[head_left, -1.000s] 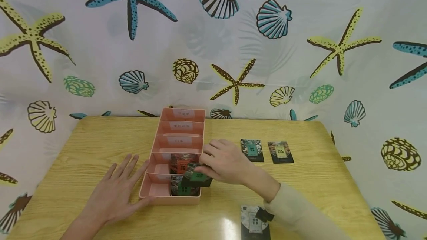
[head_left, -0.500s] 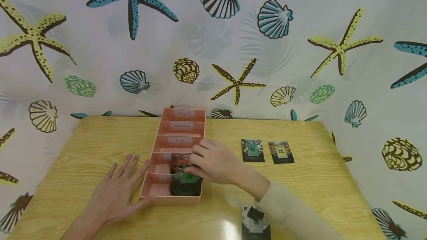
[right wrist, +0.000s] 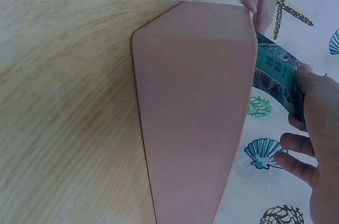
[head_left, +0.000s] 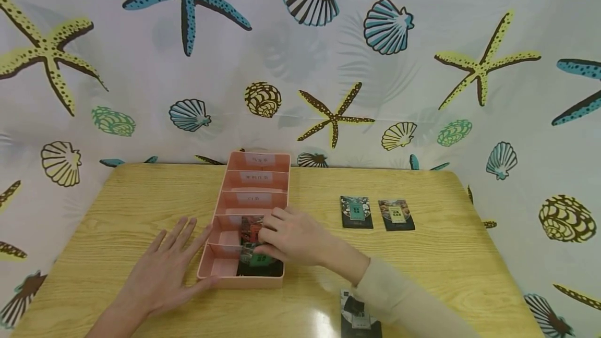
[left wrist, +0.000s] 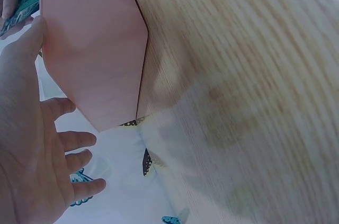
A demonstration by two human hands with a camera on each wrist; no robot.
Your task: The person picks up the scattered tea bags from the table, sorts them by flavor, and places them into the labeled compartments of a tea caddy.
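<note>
A long pink box [head_left: 244, 282] with several labelled compartments stands on the table. My left hand [head_left: 164, 275] lies spread along its left side, with the thumb and a fingertip touching the rim. Over the nearest compartment, my right hand [head_left: 293, 236] pinches a dark tea sachet with a green label [head_left: 260, 261]. In the right wrist view this tea sachet [right wrist: 275, 70] leans down past the box rim, its edge between thumb and fingers. A similar sachet seen earlier in that compartment is covered now. A red-labelled sachet [head_left: 249, 229] lies in the compartment behind, partly hidden by the right hand.
Two sachets lie at the right, one with a teal label [head_left: 356, 213] and one with a yellow label [head_left: 396, 215]. Near the front edge a grey-white sachet [head_left: 360, 322] lies partly under the right sleeve. A patterned curtain [head_left: 300, 67] hangs behind the wooden table [head_left: 446, 275].
My right hand has moved left and slightly down, carrying the green-labelled tea sachet from the box's right edge to over the nearest compartment. My left hand stays in place.
</note>
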